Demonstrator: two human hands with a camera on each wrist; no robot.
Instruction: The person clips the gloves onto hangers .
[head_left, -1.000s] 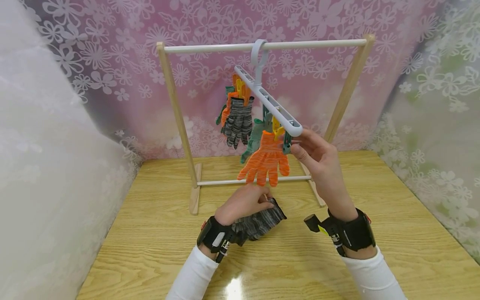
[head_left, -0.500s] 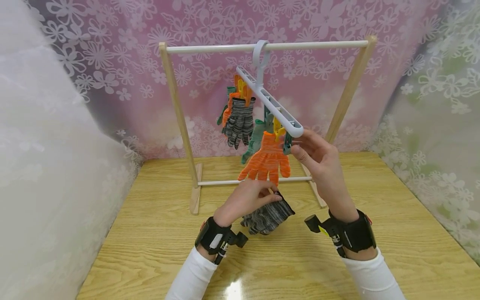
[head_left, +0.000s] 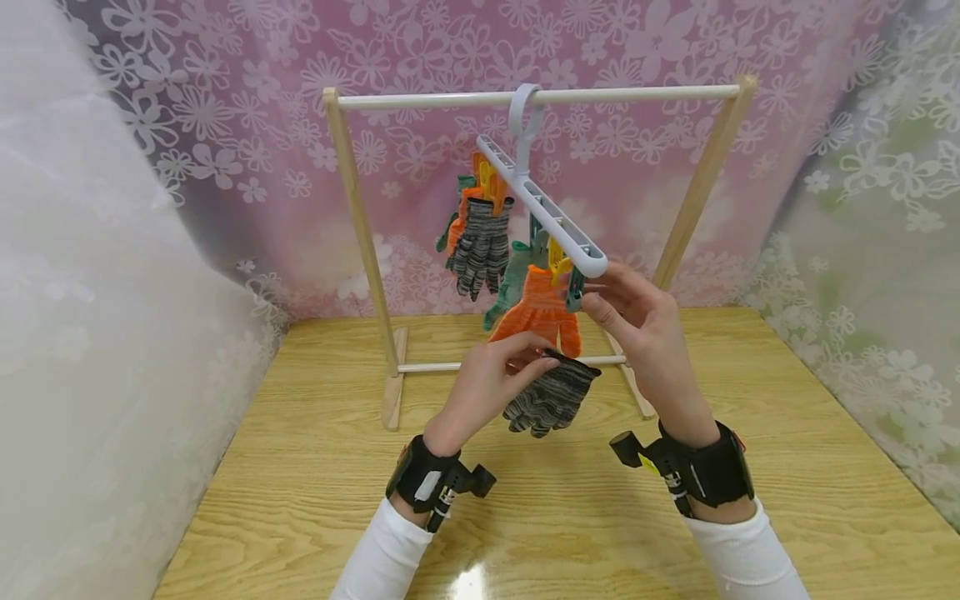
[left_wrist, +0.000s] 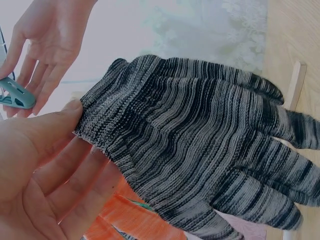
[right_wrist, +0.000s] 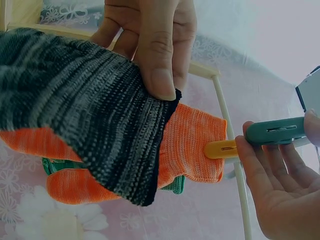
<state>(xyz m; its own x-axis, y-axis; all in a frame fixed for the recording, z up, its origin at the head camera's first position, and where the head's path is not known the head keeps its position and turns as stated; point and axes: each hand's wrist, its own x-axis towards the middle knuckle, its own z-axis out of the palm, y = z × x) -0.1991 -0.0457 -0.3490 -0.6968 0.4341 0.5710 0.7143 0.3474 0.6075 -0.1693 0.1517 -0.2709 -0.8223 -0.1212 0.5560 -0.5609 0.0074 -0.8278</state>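
My left hand (head_left: 525,363) pinches the cuff of a grey-black striped glove (head_left: 551,398), which hangs fingers down above the table. In the left wrist view the glove (left_wrist: 200,165) fills the frame. My right hand (head_left: 600,298) pinches a teal clip (head_left: 575,287) at the near end of a white peg hanger (head_left: 540,208). The teal clip (right_wrist: 275,131) sits between thumb and fingers in the right wrist view. An orange glove (head_left: 536,310) hangs from a yellow clip (right_wrist: 222,149) just behind the striped glove (right_wrist: 75,105).
The hanger hooks over the white top bar (head_left: 637,92) of a wooden rack (head_left: 352,233) on a wooden table (head_left: 300,467). Another striped glove (head_left: 480,246) and a green glove (head_left: 512,279) hang further back. Flowered curtains close in all sides.
My left hand has lifted the striped glove off the table, up to just below the teal clip. My right hand has stayed on the clip.
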